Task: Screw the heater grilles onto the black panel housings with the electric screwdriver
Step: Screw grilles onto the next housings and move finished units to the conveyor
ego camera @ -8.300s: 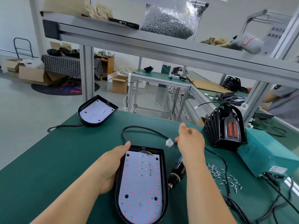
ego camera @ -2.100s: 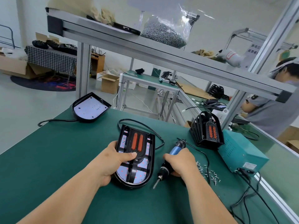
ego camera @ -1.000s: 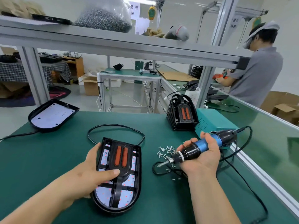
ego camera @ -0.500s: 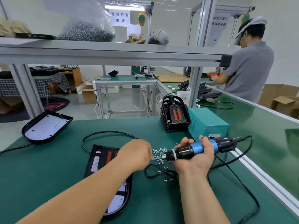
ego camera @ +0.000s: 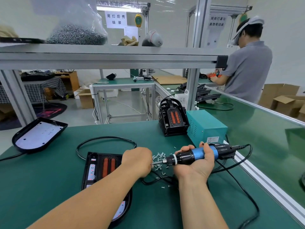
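A black panel housing [ego camera: 92, 171] with a grille and two orange heater bars [ego camera: 109, 166] lies on the green bench in front of me, partly hidden by my left forearm. My right hand [ego camera: 196, 164] grips the blue-and-black electric screwdriver [ego camera: 196, 154], held level with its bit pointing left. My left hand [ego camera: 137, 161] is curled at the bit's tip, over a scatter of small screws [ego camera: 159, 160]; its fingertips are hidden, so whether they pinch a screw cannot be told. A second housing [ego camera: 39, 134] without a grille sits at the far left.
A stack of black grilles [ego camera: 173, 119] stands against a teal power box [ego camera: 204, 128] behind the screws. Black cables [ego camera: 105, 138] loop over the bench. An aluminium shelf [ego camera: 109, 55] overhead carries a bag of screws [ego camera: 76, 35]. A person [ego camera: 247, 68] works at the right rear.
My left hand left the grille and reached right to the screwdriver's bit at the screw pile. My right hand lifted the screwdriver level. My view swung to the right.
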`<control>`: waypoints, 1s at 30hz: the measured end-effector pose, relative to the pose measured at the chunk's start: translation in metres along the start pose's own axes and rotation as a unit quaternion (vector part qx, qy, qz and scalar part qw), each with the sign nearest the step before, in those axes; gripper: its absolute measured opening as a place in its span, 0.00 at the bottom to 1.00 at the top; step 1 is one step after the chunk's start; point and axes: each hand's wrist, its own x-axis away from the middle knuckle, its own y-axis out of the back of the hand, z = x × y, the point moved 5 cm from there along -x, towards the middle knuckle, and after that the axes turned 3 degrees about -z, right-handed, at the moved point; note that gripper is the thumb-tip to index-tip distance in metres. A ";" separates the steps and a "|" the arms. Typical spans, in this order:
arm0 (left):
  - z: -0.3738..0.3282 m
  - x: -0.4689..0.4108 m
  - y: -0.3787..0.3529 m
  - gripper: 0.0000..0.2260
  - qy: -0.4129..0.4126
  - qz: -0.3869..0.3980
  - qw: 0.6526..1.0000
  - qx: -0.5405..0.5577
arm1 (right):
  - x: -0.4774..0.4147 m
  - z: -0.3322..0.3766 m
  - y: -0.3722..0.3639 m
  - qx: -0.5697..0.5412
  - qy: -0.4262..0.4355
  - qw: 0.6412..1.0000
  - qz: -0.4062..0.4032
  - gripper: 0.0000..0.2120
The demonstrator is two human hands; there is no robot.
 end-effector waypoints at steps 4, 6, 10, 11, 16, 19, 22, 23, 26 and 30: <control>0.004 0.001 0.007 0.07 0.001 0.013 0.998 0.062 | 0.000 0.002 0.000 -0.016 0.002 1.000 0.004 0.15; 0.011 0.004 0.018 0.07 -0.003 -0.014 0.988 0.155 | 0.001 0.003 -0.002 -0.018 -0.001 1.000 0.006 0.18; 0.025 0.032 0.019 0.07 0.104 -0.001 0.765 0.636 | 0.003 0.002 -0.005 -0.028 -0.011 0.999 0.020 0.08; 0.022 0.041 0.013 0.06 0.130 0.025 0.681 0.721 | 0.004 0.002 -0.006 -0.032 -0.012 0.999 0.023 0.06; 0.010 0.061 0.001 0.05 0.167 0.069 0.531 0.828 | 0.007 0.003 -0.009 -0.050 -0.004 0.998 0.033 0.08; 0.005 0.063 0.003 0.05 0.166 0.071 0.529 0.829 | 0.008 0.002 -0.009 -0.023 0.007 0.999 0.034 0.21; 0.004 0.062 0.003 0.05 0.168 0.064 0.534 0.826 | 0.008 0.003 -0.008 -0.011 0.005 0.999 0.039 0.23; 0.005 0.062 0.003 0.05 0.170 0.061 0.536 0.825 | 0.009 0.003 -0.009 -0.012 0.004 0.999 0.041 0.23; 0.006 0.062 0.001 0.05 0.173 0.060 0.545 0.818 | 0.010 0.004 -0.009 -0.016 0.001 0.999 0.038 0.23; 0.007 0.062 0.000 0.05 0.169 0.062 0.559 0.810 | 0.009 0.003 -0.009 -0.021 0.000 0.999 0.032 0.23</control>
